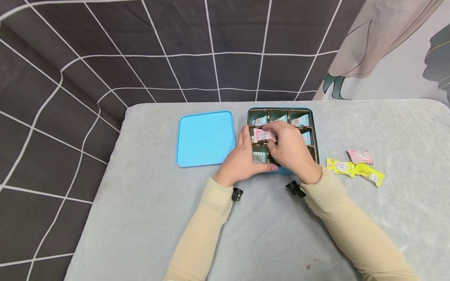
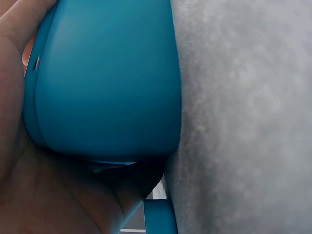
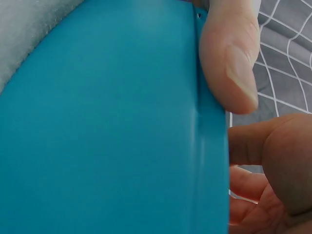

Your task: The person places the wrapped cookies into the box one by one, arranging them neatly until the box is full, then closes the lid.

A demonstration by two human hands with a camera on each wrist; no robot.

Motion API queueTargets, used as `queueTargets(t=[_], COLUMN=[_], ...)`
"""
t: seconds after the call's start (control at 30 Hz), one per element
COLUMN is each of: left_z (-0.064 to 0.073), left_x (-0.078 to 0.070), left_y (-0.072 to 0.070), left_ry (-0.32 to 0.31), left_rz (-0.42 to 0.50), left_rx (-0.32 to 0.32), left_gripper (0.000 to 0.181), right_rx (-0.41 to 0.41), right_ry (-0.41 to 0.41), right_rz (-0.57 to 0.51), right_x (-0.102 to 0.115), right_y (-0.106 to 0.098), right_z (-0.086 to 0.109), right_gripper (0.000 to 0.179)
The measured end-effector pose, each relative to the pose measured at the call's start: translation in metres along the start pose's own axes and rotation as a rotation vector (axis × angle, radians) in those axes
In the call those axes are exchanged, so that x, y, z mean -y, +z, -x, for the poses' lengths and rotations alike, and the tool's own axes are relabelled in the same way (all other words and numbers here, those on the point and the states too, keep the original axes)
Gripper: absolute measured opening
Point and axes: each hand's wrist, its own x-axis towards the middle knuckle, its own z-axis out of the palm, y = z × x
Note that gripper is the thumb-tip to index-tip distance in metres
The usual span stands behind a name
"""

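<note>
A blue tin box (image 1: 279, 108) with a dark divided insert stands in front of me. Around its near left corner lies my left hand (image 1: 237, 162), fingers along the left side and thumb along the front rim. The left wrist view shows the palm against the blue box wall (image 2: 107, 83). My right hand (image 1: 293, 148) reaches over the box and pinches a pink wrapped candy (image 1: 261, 135) at the middle-left compartment. Blue wrapped candies (image 1: 300, 121) lie in the far row. The right hand covers part of the insert. The right wrist view shows its thumb (image 3: 229, 63) above the rim.
Left of the box lies a flat blue lid (image 1: 205, 138). On the right, two yellow wrapped candies (image 1: 340, 166) and a pink one (image 1: 360, 156) lie together on the grey cloth-covered table (image 1: 147, 218). A dark gridded curtain (image 1: 183, 50) hangs behind.
</note>
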Motion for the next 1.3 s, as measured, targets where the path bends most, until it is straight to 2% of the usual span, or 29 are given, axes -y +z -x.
queueTargets(t=[0.53,0.93,1.3], left_z=[0.001,0.001,0.001], left_x=[-0.003,-0.003,-0.002], left_y=[-0.001,0.0,0.0], left_ry=[-0.017,-0.004,-0.019], left_rz=[-0.013,-0.008,-0.011], left_rx=[0.022,0.03,0.03], left_gripper=[0.139,0.138,0.14], right_rx=[0.038,0.058,0.079], right_ry=[-0.004,0.011,-0.031], right_rz=[0.024,0.013,0.035], right_x=[0.001,0.0,-0.004], right_y=[0.006,0.01,0.012], right_z=[-0.007,-0.011,-0.013], right_gripper=[0.031,0.034,0.027])
